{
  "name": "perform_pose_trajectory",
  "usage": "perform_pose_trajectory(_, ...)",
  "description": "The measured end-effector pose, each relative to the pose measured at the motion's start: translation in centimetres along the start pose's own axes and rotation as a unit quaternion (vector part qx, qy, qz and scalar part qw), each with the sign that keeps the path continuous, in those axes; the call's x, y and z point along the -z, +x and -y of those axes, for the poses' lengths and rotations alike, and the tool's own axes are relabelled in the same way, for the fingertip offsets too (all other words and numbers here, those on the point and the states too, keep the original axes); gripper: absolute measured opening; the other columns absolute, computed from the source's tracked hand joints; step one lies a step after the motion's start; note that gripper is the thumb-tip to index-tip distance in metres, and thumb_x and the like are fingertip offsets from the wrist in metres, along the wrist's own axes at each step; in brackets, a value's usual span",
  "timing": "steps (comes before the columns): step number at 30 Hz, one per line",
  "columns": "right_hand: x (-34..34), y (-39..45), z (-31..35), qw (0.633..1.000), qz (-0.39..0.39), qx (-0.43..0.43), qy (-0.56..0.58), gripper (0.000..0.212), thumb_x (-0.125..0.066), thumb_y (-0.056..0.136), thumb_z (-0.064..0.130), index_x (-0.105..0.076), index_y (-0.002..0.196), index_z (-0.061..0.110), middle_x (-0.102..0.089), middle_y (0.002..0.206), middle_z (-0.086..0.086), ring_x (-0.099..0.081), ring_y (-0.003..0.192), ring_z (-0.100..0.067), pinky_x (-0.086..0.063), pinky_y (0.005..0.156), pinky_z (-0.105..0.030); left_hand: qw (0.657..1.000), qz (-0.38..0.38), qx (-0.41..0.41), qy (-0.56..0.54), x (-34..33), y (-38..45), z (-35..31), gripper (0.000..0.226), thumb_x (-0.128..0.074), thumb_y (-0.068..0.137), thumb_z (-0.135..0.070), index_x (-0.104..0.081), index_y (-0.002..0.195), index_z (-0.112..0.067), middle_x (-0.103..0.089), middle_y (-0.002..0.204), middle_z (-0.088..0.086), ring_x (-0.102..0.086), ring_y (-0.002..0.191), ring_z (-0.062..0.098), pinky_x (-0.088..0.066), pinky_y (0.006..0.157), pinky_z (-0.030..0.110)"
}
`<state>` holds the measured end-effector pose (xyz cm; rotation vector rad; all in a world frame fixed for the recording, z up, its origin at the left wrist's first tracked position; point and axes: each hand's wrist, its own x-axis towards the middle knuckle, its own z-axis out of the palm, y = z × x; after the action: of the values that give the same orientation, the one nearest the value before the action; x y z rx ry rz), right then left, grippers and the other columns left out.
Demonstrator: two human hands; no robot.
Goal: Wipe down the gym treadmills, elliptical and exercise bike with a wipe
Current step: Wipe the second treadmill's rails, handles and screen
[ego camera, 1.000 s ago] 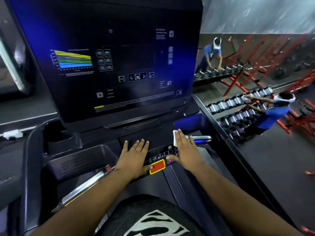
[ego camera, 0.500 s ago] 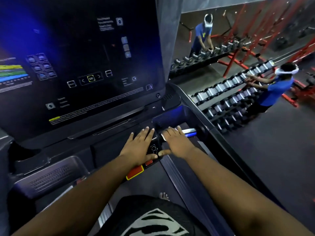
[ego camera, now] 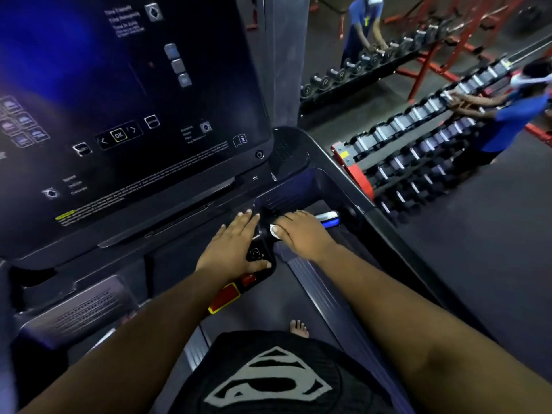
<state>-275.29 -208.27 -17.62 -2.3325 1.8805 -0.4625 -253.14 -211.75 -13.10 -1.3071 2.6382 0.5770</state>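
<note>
I stand on a black treadmill whose big dark touchscreen [ego camera: 128,109] fills the upper left. My left hand [ego camera: 236,246] lies flat, fingers straight, on the control panel [ego camera: 257,255] below the screen. My right hand [ego camera: 304,234] is just to its right, over the inner end of the silver-and-blue handle bar [ego camera: 328,218]. Its fingers curl down over a white wipe [ego camera: 274,229], of which only a small corner shows at the fingertips. The two hands are almost touching.
A red and yellow stop button [ego camera: 225,297] sits below my left wrist. My bare foot [ego camera: 298,328] is on the belt. To the right, a red dumbbell rack [ego camera: 418,150] stands on dark floor, with a person in blue [ego camera: 513,121] at it. A mirror behind shows them.
The view has swung right and closer to the console. My right hand has slid left toward the left hand, and its fingers have gone from flat to curled over the wipe.
</note>
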Motion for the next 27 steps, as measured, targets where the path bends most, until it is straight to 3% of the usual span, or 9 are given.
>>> perform_pose_trajectory(2, -0.4, -0.4, 0.1, 1.000, -0.017, -0.015, 0.002, 0.041, -0.034, 0.107, 0.044, -0.067, 0.108, 0.019, -0.067, 0.100, -0.002, -0.063, 0.093, -0.026, -0.045, 0.093, -0.040, 1.000, 0.001, 0.002, -0.003, 0.0, 0.0, 0.0, 0.121, -0.069, 0.078, -0.072, 0.003, 0.163, -0.025, 0.007, 0.171, -0.005, 0.006, 0.157, 0.013, -0.010, 0.128, 0.047)
perform_pose_trajectory(7, -2.9, -5.4, -0.6, 0.996, -0.077, -0.036, -0.025, 0.053, -0.037, 0.106, 0.044, -0.047, 0.148, 0.012, -0.050, 0.148, -0.008, -0.041, 0.141, -0.028, -0.024, 0.122, -0.049, 1.000, -0.002, 0.007, 0.001, 0.1, 0.1, -0.2, 0.121, -0.069, 0.078, -0.073, 0.002, 0.163, -0.026, 0.007, 0.171, -0.005, 0.007, 0.157, 0.013, -0.007, 0.128, 0.043)
perform_pose_trajectory(12, -0.5, -1.6, -2.3, 0.995, 0.005, -0.100, -0.016, 0.081, -0.021, 0.092, 0.078, -0.067, 0.108, 0.014, -0.067, 0.101, -0.004, -0.061, 0.105, -0.026, -0.016, 0.124, -0.052, 1.000, 0.000, 0.007, 0.005, 0.3, 0.1, -0.3, 0.121, -0.071, 0.078, -0.071, 0.001, 0.163, -0.025, 0.006, 0.171, -0.004, 0.006, 0.157, 0.013, -0.009, 0.128, 0.046)
perform_pose_trajectory(14, 0.2, -0.3, -2.5, 0.992, 0.070, -0.101, -0.033, 0.088, -0.016, 0.084, 0.082, -0.068, 0.104, 0.014, -0.069, 0.098, -0.003, -0.062, 0.104, -0.025, -0.011, 0.124, -0.052, 1.000, 0.002, 0.005, 0.004, 0.4, 0.1, -0.4, 0.121, -0.071, 0.077, -0.070, 0.000, 0.163, -0.024, 0.005, 0.171, -0.004, 0.005, 0.157, 0.014, -0.009, 0.128, 0.045)
perform_pose_trajectory(17, -0.4, -1.9, -2.1, 0.996, 0.031, -0.070, -0.048, 0.072, -0.026, 0.096, 0.066, -0.060, 0.133, 0.016, -0.065, 0.123, -0.004, -0.056, 0.123, -0.025, -0.014, 0.123, -0.056, 1.000, -0.001, 0.004, 0.012, 0.4, 0.1, -0.5, 0.121, -0.069, 0.077, -0.073, 0.000, 0.164, -0.024, 0.005, 0.172, -0.003, 0.004, 0.158, 0.015, -0.010, 0.128, 0.045)
perform_pose_trajectory(20, -1.8, -5.5, -2.0, 0.999, -0.025, -0.027, -0.021, 0.059, -0.036, 0.104, 0.042, -0.036, 0.155, 0.012, -0.041, 0.157, -0.009, -0.032, 0.149, -0.028, -0.018, 0.123, -0.054, 1.000, -0.007, 0.003, 0.018, 0.4, 0.1, -0.4, 0.120, -0.066, 0.078, -0.075, 0.001, 0.164, -0.024, 0.004, 0.172, -0.003, 0.004, 0.158, 0.015, -0.011, 0.128, 0.045)
perform_pose_trajectory(22, -2.2, -6.9, -3.0, 0.998, -0.034, -0.045, -0.014, 0.067, -0.034, 0.104, 0.053, -0.033, 0.157, 0.011, -0.032, 0.163, -0.010, -0.021, 0.154, -0.027, -0.016, 0.123, -0.057, 1.000, -0.005, 0.002, 0.019, 0.4, 0.0, -0.5, 0.119, -0.065, 0.079, -0.075, 0.001, 0.164, -0.024, 0.005, 0.172, -0.003, 0.004, 0.158, 0.015, -0.011, 0.128, 0.045)
perform_pose_trajectory(24, -1.9, -6.8, -4.2, 0.995, -0.028, -0.092, -0.003, 0.086, -0.029, 0.096, 0.074, -0.039, 0.153, 0.011, -0.039, 0.158, -0.010, -0.024, 0.153, -0.027, -0.008, 0.124, -0.058, 1.000, -0.004, 0.001, 0.020, 0.4, 0.0, -0.5, 0.119, -0.065, 0.079, -0.075, 0.002, 0.164, -0.024, 0.005, 0.172, -0.003, 0.005, 0.158, 0.015, -0.011, 0.128, 0.045)
perform_pose_trajectory(27, -0.6, -3.8, -4.9, 0.990, -0.001, -0.144, 0.002, 0.093, -0.023, 0.085, 0.088, -0.062, 0.125, 0.014, -0.063, 0.123, -0.008, -0.052, 0.129, -0.028, -0.002, 0.124, -0.058, 1.000, -0.004, 0.001, 0.019, 0.5, 0.0, -0.5, 0.119, -0.065, 0.079, -0.075, 0.002, 0.164, -0.024, 0.005, 0.172, -0.002, 0.004, 0.158, 0.016, -0.011, 0.128, 0.045)
